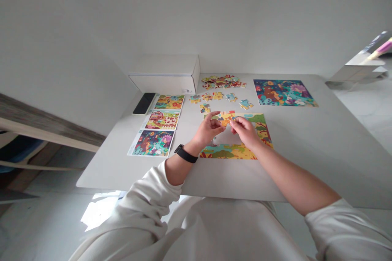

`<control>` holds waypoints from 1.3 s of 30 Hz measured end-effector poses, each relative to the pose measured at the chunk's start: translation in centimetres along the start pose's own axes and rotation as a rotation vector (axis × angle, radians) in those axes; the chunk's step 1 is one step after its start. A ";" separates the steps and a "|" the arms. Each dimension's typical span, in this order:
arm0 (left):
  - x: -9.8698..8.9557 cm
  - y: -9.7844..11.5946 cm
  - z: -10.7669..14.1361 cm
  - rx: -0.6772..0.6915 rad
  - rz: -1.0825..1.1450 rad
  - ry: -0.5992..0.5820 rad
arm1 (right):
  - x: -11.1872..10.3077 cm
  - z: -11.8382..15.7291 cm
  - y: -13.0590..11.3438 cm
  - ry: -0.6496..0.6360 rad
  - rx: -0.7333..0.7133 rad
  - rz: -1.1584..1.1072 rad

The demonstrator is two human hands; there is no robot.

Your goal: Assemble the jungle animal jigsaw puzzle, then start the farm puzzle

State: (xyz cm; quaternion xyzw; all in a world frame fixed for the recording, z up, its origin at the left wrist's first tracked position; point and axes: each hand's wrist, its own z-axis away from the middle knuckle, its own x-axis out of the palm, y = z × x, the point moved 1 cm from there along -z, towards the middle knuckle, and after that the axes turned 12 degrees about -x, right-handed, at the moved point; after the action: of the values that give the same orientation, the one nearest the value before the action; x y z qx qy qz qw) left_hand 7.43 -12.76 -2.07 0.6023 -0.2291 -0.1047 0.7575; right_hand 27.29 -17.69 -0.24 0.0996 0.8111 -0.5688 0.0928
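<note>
A partly assembled jigsaw puzzle [228, 153] with a yellow and green animal scene lies in front of me, its middle showing a pale gap. Over that gap my left hand [208, 129] and my right hand [246, 132] are close together. Between their fingertips is a small orange jigsaw puzzle piece [226, 122]. The right thumb and index finger pinch its right side. My left thumb and curled fingers meet its left side, while the left index finger sticks out. Fingers partly hide the piece's outline. A black band circles my left wrist.
Several loose pieces [218, 96] lie beyond the puzzle, before a heap of pieces [225, 81]. A white box [165, 83] stands at the back left. Nearby are a phone [143, 103] and a sheet with three pictures [139, 147]. A finished dark-blue puzzle [283, 93] lies back right.
</note>
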 end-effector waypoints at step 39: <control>-3.7 2.8 0.0 -0.088 -0.245 0.166 | 0.0 0.2 1.0 -0.128 -0.565 0.488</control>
State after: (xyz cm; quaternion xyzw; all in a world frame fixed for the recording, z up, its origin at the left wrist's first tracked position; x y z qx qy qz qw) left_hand 3.84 -10.39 -0.18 0.5987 -0.0858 -0.1560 0.7810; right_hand 27.57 -17.55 -1.24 0.2244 0.8811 -0.2888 0.2997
